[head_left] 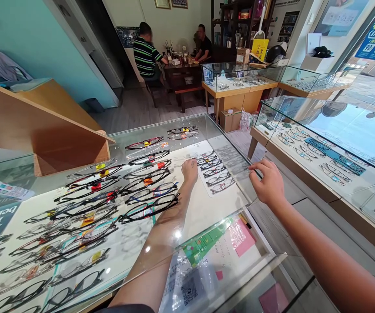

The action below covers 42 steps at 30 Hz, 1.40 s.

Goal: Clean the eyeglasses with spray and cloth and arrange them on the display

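Clear plastic sleeves of printed papers (194, 269) sit closest to us, our left hand (190, 170) inside the glass display case (229, 143) pinching something small beside thin-rimmed spectacle frames (215, 171), our right hand (267, 182) empty, fingers curled on the glass edge

Thin-framed glasses (214, 173) flat inside case

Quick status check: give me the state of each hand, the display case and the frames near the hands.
left hand: inside the case, fingers at the small tray
right hand: resting on the glass edge, holding nothing
display case: glass top in place
small tray of frames: flat, frames in a row
black frames: folded, tagged
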Available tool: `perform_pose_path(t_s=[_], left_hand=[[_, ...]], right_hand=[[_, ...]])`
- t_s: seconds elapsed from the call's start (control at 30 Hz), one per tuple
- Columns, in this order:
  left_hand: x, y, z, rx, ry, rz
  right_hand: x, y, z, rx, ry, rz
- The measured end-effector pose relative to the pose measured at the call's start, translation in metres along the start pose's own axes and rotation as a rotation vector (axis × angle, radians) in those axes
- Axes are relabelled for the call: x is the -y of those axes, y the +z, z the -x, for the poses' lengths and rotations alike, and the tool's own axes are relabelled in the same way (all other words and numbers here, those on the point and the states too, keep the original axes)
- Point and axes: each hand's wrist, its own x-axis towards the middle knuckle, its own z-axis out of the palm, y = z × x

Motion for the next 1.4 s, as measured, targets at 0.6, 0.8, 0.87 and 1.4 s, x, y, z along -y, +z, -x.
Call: perform_pose_path(t_s=[0.6,0.8,0.87,1.4], left_hand=[[0.0,0.003,-0.011,0.03,-0.034,0.032],[-0.004,0.002,-0.011,0.034,-0.035,0.032],[-0.007,-0.001,-0.009,0.03,-0.035,0.037],[-0.056,-0.101,0.206,0.314,0.124,0.201]], right_hand=[[0.001,-0.001,0.0,0.0,0.011,0.004],[0.002,-0.001,0.001,-0.001,0.015,0.005],[0.003,-0.002,0.001,0.001,0.017,0.004],[-0.008,0.003,0.0,-0.003,-0.017,0.005]])
